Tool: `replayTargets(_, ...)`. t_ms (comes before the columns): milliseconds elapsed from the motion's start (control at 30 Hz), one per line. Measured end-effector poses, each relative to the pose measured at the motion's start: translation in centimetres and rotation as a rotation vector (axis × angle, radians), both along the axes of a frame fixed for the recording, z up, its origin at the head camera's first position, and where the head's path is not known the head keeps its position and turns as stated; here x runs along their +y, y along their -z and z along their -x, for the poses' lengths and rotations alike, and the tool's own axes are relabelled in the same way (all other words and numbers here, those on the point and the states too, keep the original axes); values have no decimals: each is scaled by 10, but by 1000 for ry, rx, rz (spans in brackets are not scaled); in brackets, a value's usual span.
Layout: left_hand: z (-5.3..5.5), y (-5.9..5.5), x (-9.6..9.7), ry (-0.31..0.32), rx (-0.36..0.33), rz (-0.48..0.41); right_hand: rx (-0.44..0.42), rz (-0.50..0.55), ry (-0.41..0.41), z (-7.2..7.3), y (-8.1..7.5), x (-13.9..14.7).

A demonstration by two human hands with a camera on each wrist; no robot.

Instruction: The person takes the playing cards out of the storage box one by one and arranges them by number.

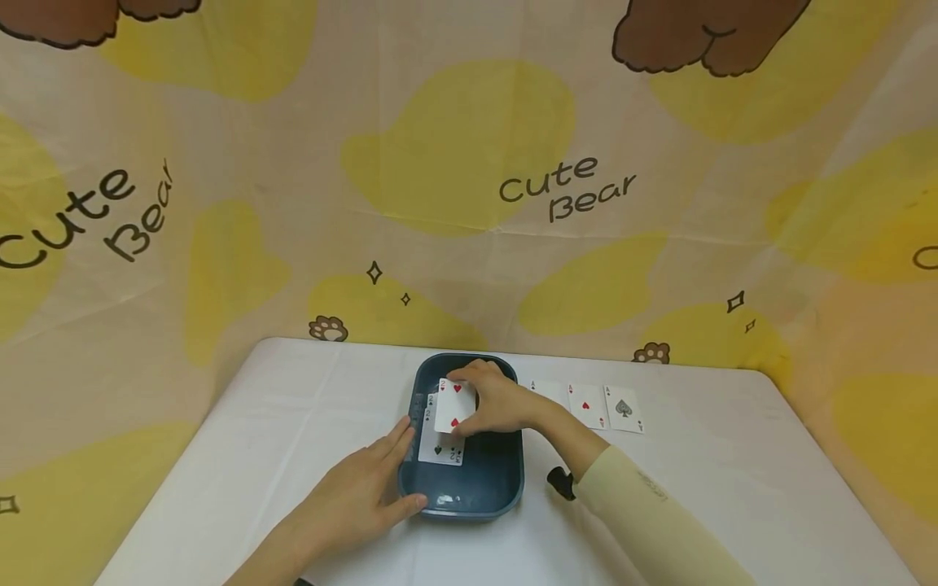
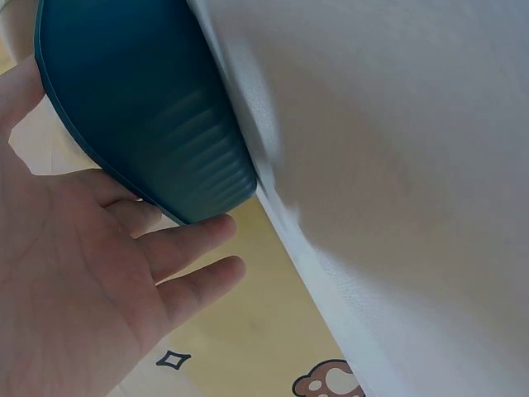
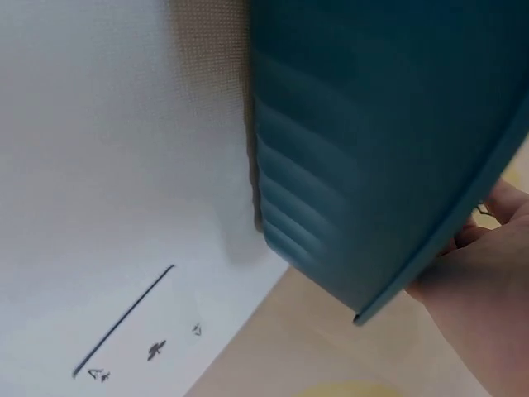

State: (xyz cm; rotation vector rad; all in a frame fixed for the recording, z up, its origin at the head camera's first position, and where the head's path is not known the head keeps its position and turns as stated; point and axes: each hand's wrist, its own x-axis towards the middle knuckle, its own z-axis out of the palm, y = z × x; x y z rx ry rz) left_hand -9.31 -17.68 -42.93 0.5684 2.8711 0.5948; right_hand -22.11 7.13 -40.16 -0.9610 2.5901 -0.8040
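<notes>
A dark blue tray (image 1: 476, 480) stands on the white table. My right hand (image 1: 500, 397) is over the tray and pinches a two of hearts playing card (image 1: 453, 404) by its edges, between thumb and fingers. Under that card, black-suited playing cards (image 1: 432, 452) lie overlapping on the tray floor, partly covered. My left hand (image 1: 359, 492) rests at the tray's left side, fingers extended along the rim and thumb near the front corner. In the left wrist view, the fingers touch the tray's ribbed outer wall (image 2: 165, 141). The right wrist view hides the held card behind the tray.
Right of the tray lie an ace of hearts (image 1: 586, 406), an ace of spades (image 1: 624, 408) and another ace (image 1: 545, 390) partly hidden by my forearm. A patterned cloth (image 1: 454, 203) hangs behind the white table (image 1: 703, 488).
</notes>
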Motion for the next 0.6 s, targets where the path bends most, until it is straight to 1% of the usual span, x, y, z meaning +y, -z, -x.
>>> replayTargets(167, -1, 1, -1, 12, 33, -8, -11, 20, 5, -3, -4, 5)
replayTargets(433, -3, 1, 0, 16, 41, -27, -15, 63, 10, -14, -13, 13)
replayTargets(600, -2, 1, 0, 15, 57, -27, -16, 67, 17, -20, -17, 23)
